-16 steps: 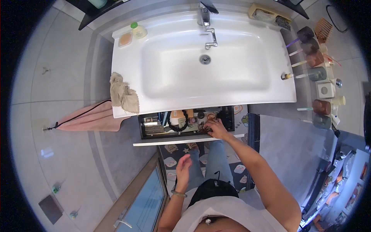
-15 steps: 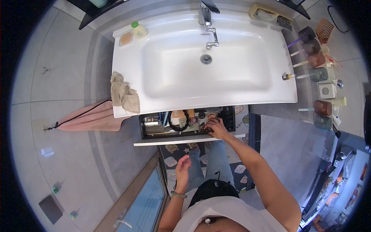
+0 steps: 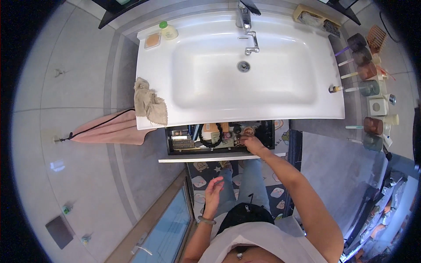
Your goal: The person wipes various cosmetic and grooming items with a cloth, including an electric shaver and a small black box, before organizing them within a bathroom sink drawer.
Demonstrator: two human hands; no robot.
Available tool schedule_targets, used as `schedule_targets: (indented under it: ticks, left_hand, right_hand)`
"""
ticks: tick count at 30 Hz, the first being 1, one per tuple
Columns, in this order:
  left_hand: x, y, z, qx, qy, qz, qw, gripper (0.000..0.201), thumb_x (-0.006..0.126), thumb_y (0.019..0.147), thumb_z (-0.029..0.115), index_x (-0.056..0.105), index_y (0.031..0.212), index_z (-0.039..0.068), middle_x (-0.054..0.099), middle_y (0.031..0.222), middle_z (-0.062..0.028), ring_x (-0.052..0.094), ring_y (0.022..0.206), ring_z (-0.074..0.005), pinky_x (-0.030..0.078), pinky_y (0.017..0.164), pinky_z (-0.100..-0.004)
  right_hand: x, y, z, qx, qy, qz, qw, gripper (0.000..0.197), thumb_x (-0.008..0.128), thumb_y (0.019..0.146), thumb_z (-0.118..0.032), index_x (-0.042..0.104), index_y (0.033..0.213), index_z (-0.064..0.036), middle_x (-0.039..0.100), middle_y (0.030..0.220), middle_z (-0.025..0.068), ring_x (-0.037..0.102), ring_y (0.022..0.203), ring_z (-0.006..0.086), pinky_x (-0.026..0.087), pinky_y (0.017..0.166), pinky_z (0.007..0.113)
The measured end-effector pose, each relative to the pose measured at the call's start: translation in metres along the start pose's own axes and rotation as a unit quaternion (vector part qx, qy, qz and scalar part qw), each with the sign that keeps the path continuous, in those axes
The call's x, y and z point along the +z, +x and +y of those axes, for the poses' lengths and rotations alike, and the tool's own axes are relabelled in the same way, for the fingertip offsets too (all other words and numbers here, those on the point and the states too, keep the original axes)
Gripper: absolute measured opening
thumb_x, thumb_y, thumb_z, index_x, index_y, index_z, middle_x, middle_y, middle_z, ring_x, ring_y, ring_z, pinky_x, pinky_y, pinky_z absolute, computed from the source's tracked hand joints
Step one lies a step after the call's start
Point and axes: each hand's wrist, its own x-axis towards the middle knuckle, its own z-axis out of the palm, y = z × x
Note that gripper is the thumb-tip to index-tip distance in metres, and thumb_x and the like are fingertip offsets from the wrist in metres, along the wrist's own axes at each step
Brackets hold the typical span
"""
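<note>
An open drawer below a white sink basin holds several small toiletry items, among them a black looped cord. My right hand reaches into the drawer's right half, fingers bent down among the small items; whether it grips one I cannot make out. My left hand hovers near my body above the patterned floor mat, fingers loosely curled, holding nothing.
A beige cloth hangs over the basin's left edge, a pink towel hangs from a wall hook. Soap dish and a green-capped bottle stand at the basin's back left. Several cups with toothbrushes line the right wall shelf.
My right hand has stayed in the drawer, shifting slightly. My left hand keeps about the same place.
</note>
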Motion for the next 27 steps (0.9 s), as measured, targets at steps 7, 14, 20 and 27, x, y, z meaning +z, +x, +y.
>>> schedule_targets:
  ticks: [7,14,20,27]
  left_hand:
    - [-0.004,0.005,-0.001,-0.010,0.016,-0.001,1.000,0.026,0.053,0.092,0.015,0.061,0.116,0.007,0.061,0.111,-0.0013,0.058,0.104,-0.0132,0.044,0.085,-0.0269]
    - [-0.001,0.005,-0.001,-0.008,0.006,-0.004,1.000,0.025,0.054,0.092,0.016,0.062,0.113,0.008,0.062,0.109,-0.0006,0.059,0.102,-0.0130,0.044,0.085,-0.0266]
    - [-0.003,0.011,-0.004,-0.016,0.008,-0.012,1.000,0.024,0.054,0.093,0.016,0.062,0.113,0.008,0.062,0.107,-0.0002,0.059,0.100,-0.0122,0.044,0.085,-0.0263]
    - [-0.004,0.010,-0.002,-0.012,0.006,-0.017,1.000,0.024,0.053,0.093,0.017,0.062,0.113,0.008,0.062,0.107,0.0000,0.058,0.101,-0.0120,0.044,0.085,-0.0258]
  right_hand:
    - [0.001,-0.020,0.009,0.088,0.151,0.094,0.980,0.029,0.055,0.069,0.009,0.065,0.093,-0.0038,0.060,0.113,0.0106,0.054,0.110,0.0321,0.044,0.096,0.039]
    - [0.002,-0.019,-0.011,0.196,-0.004,0.164,0.967,0.038,0.061,0.074,0.003,0.060,0.109,-0.0087,0.046,0.131,0.0150,0.052,0.112,0.0361,0.046,0.091,0.045]
    - [0.009,-0.020,0.002,0.246,0.213,0.185,0.927,0.041,0.068,0.067,0.000,0.057,0.107,-0.0074,0.055,0.114,0.0167,0.052,0.112,0.0350,0.049,0.085,0.043]
    - [0.010,-0.017,0.000,0.245,0.093,0.230,0.937,0.026,0.070,0.068,-0.003,0.060,0.092,-0.0058,0.060,0.105,0.0153,0.058,0.098,0.0409,0.050,0.081,0.044]
